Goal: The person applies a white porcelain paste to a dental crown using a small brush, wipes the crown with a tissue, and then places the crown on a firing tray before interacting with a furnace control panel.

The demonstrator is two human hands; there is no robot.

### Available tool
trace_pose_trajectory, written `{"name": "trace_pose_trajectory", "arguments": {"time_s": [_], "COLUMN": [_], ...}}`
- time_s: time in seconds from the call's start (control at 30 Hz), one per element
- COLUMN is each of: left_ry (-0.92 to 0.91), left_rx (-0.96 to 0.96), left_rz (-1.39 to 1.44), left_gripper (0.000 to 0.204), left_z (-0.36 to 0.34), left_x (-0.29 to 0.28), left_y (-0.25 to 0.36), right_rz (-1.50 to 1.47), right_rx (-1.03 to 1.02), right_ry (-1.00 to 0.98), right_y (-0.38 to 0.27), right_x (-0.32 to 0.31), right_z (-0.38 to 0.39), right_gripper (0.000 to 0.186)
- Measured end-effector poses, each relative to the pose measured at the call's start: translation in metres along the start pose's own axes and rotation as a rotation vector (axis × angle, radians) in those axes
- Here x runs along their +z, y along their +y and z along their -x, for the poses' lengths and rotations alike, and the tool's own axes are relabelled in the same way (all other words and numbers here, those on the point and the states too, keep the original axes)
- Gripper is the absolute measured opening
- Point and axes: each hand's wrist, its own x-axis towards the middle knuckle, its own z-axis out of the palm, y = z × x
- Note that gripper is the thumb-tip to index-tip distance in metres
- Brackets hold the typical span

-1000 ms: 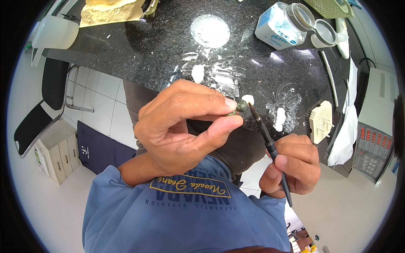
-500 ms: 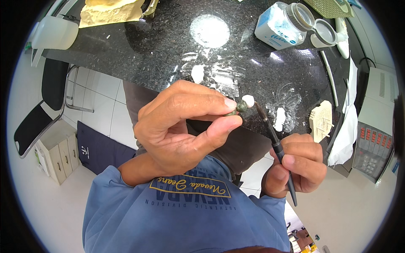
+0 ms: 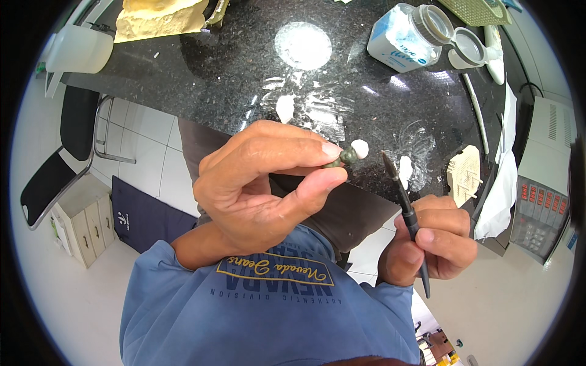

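Observation:
Between the thumb and index finger of my left hand (image 3: pixel 259 183) is a small, lumpy dark green piece (image 3: pixel 348 157). A rounded white mass (image 3: pixel 361 148) caps its right end. My right hand (image 3: pixel 434 238) is closed around the dark handle of a fine-tipped brush (image 3: pixel 409 215). The bristles point up and a little left, a short gap to the right of the white mass. Both hands are held up over the near edge of the black speckled table (image 3: pixel 232 79).
White paste smears surround one lump (image 3: pixel 285 109) and another white patch (image 3: pixel 405 171). A white-and-blue jar (image 3: pixel 400 39) stands open at the back right. To the right lie a beige honeycomb block (image 3: pixel 464 174), a thin rod (image 3: pixel 476 113) and white paper (image 3: pixel 497 201).
The brush tip has drawn back to the right, away from the white mass it was at. My left hand with the green piece has barely shifted.

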Motion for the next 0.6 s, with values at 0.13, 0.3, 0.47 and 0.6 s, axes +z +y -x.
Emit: {"name": "trace_pose_trajectory", "arguments": {"time_s": [0.13, 0.3, 0.47, 0.6], "left_ry": [0.007, 0.001, -0.161, -0.151], "left_rx": [-0.034, -0.015, 0.016, -0.012], "left_rz": [0.006, 0.008, -0.085, -0.094], "left_gripper": [0.025, 0.026, 0.021, 0.019], "left_z": [0.0002, 0.0007, 0.0005, 0.0009], "left_x": [0.0008, 0.0002, -0.0064, -0.0058], "left_y": [0.0019, 0.0006, 0.0027, 0.0041], "right_rz": [0.010, 0.036, 0.090, 0.148], "right_rx": [-0.034, -0.044, -0.050, -0.069], "right_ry": [0.007, 0.013, 0.068, 0.024], "right_y": [0.0019, 0.0013, 0.0016, 0.0017], "right_x": [0.0037, 0.0060, 0.0089, 0.0060], "right_z": [-0.0007, -0.0028, -0.0021, -0.0035], "right_gripper": [0.030, 0.031, 0.028, 0.025]}}
